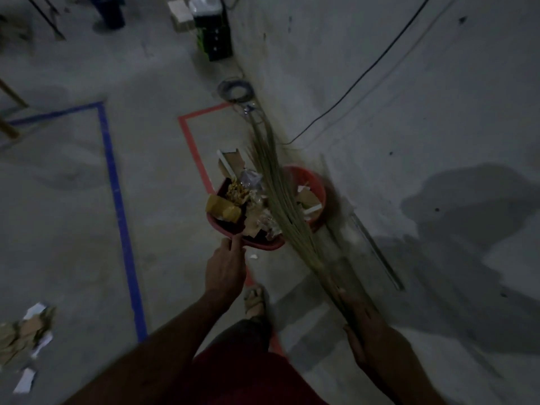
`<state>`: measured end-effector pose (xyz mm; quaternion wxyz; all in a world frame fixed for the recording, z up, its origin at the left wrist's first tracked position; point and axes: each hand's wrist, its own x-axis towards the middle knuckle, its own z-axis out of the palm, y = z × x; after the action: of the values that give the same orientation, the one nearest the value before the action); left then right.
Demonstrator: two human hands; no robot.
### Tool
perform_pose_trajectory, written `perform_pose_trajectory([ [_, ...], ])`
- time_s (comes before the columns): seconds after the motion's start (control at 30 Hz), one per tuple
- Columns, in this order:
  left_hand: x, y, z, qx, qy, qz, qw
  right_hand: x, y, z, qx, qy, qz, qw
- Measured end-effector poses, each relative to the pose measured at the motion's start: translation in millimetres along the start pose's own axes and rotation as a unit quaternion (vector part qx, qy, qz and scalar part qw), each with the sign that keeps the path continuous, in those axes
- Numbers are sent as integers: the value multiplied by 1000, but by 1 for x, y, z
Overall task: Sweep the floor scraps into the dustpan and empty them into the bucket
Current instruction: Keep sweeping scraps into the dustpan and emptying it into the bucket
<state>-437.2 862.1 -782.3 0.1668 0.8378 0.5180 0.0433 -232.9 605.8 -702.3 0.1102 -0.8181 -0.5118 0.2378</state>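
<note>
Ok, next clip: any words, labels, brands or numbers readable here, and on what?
None can be read.
Yellow packet in the dustpan: any print too blurred and dark.
Black box by the wall: no legible marking.
Floor tape: plain lines, no text.

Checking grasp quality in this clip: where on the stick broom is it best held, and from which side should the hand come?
Take the broom at its bound, narrow near end, where the right hand grips it now, coming from the person's right. The sticks bunch tight there and fan out toward the far tips over the red dustpan, which the left hand holds, so the far end probably offers no firm grip.
</note>
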Motion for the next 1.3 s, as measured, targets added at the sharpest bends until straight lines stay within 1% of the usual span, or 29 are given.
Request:
perform_pose_trajectory([
  [0.13,53,31,26,-11,-24,8,1000,46,24,-20,-25,-20,13,999],
  [0.2,77,43,40,-5,-42,8,999,67,33,-31,-46,-10,1,999],
  [0.27,101,56,52,-9,-65,-1,998,91,42,-41,-57,-7,16,998],
  [0.3,111,63,57,-12,-74,-7,997,103,50,-44,-66,-12,11,998],
  [0.37,131,76,67,-17,-88,-21,996,125,66,-49,-63,-51,27,996],
  [0.43,157,87,80,8,-106,-24,994,149,87,-52,-55,-73,47,995],
  [0.53,199,100,100,64,-143,-47,987,193,124,-52,-62,-81,41,994],
  [0.67,246,120,128,124,-207,-71,968,262,171,-43,-80,-82,5,993],
  [0.73,266,128,144,144,-228,-83,959,294,189,-42,-56,-71,2,996],
  [0.77,274,131,152,156,-238,-90,955,309,198,-42,-53,-85,4,995],
  [0.87,296,146,170,180,-257,-107,943,338,222,-37,-72,-92,-52,992],
  [0.97,313,162,174,234,-275,-105,926,352,256,-33,-107,-49,-102,988],
  [1.03,319,170,174,256,-292,-104,916,351,263,-38,-110,-43,-93,989],
  [1.1,321,176,172,260,-298,-106,912,348,267,-47,-108,-47,-93,989],
  [1.2,322,181,168,266,-300,-115,909,338,272,-57,-72,-89,-27,993],
  [1.23,321,181,167,266,-297,-120,909,334,274,-57,-66,-89,-11,994],
  [1.3,316,178,162,252,-284,-145,914,326,272,-62,-71,-92,-6,993],
])
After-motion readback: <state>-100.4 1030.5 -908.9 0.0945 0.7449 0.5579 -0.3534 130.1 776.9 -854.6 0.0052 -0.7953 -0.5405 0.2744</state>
